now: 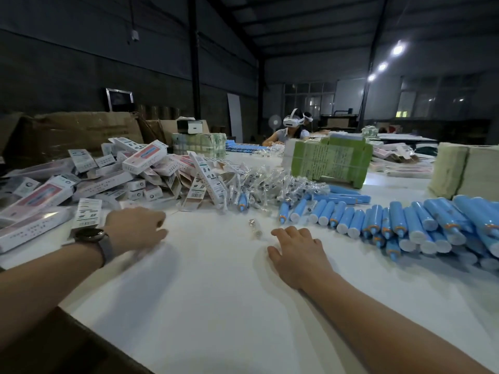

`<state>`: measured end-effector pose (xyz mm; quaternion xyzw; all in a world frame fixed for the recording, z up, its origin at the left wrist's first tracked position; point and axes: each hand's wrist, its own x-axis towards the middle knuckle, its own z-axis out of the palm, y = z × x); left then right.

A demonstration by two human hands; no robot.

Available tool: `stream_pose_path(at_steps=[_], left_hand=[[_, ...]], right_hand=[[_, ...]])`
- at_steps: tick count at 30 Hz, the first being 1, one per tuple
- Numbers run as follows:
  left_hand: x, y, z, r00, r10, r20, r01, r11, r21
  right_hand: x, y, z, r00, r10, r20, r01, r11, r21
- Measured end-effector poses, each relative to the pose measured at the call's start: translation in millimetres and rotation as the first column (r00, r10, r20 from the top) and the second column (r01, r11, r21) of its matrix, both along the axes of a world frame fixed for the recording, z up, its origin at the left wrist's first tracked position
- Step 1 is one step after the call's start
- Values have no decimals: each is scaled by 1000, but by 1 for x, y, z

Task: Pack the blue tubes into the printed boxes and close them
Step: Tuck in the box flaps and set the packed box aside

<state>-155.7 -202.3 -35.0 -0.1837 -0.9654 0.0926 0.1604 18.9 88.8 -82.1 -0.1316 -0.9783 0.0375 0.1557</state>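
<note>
Several blue tubes (421,225) with white ends and orange collars lie in a heap on the right of the white table (210,287). Printed white and pink boxes (113,174) are piled at the left. My left hand (135,228), with a watch on the wrist, rests on the table beside the box pile, its fingers loosely curled and holding nothing. My right hand (297,252) lies flat on the table, fingers relaxed, just left of the nearest tubes. Between the hands lies one small clear packet (253,229).
A heap of clear plastic packets (259,182) sits behind the hands. A green bundle of flat cartons (329,160) and beige stacks (464,171) stand further back. Brown cartons (75,130) line the far left. Two people with headsets (293,126) sit at the table's far end.
</note>
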Motion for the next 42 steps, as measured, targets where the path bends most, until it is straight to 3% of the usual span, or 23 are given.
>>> stream_pose_path(at_steps=[3, 4, 7, 9, 12, 15, 17, 21, 24, 27, 29, 32, 36, 37, 38, 40, 41, 42], left_hand=[[5, 13, 10, 962, -273, -5, 267, 937, 226], [2, 12, 12, 944, -325, 59, 307, 929, 205], [-7, 6, 11, 912, -283, 298, 335, 931, -142], [-10, 5, 9, 901, -265, 345, 358, 901, -244], [-9, 13, 19, 909, -338, 244, 396, 883, -252], [4, 35, 28, 856, -512, 69, 514, 858, -15], [25, 60, 33, 781, -623, -34, 606, 743, 284], [72, 118, 47, 596, -792, -131, 563, 296, 771], [92, 156, 39, 533, -839, -105, 283, 60, 957], [100, 181, 19, 550, -823, -141, 27, -152, 988], [99, 189, -1, 527, -841, -125, -30, -165, 986], [101, 196, -27, 482, -875, -33, -30, -54, 998], [98, 189, -28, 532, -846, -35, -155, -138, 978], [98, 185, -27, 540, -841, -40, -142, -138, 980], [99, 183, -26, 546, -837, -48, -117, -133, 984], [104, 185, -25, 548, -834, -59, -71, -117, 991], [105, 187, -26, 550, -833, -59, -59, -109, 992], [106, 189, -27, 551, -832, -62, -46, -105, 993]], right_hand=[[1, 0, 0, 1000, -6, -11, 6, 1000, -7], [1, 0, 0, 1000, -5, -14, 5, 1000, -5], [2, -2, 0, 1000, 1, -15, -2, 1000, -14], [2, -2, 1, 1000, 6, -13, -7, 1000, -21], [2, -2, 2, 1000, 11, -13, -11, 1000, -19], [3, -2, 3, 1000, 12, -9, -12, 1000, -24], [3, -1, 4, 1000, 12, -7, -12, 999, -34], [7, -5, 6, 997, 14, -71, -20, 996, -86], [12, -9, 8, 984, 24, -176, -50, 989, -143], [14, -10, 10, 977, 49, -206, -82, 984, -156], [14, -9, 10, 978, 65, -197, -100, 980, -174], [15, -8, 11, 975, 80, -206, -121, 973, -197], [14, -1, 12, 965, 121, -234, -194, 927, -321], [14, 2, 11, 956, 153, -251, -245, 888, -389], [15, 5, 11, 941, 157, -298, -300, 794, -528], [16, 11, 13, 899, 9, -438, -370, 552, -747], [14, 17, 15, 879, -71, -471, -354, 563, -746], [10, 25, 18, 885, -97, -456, -261, 706, -658]])
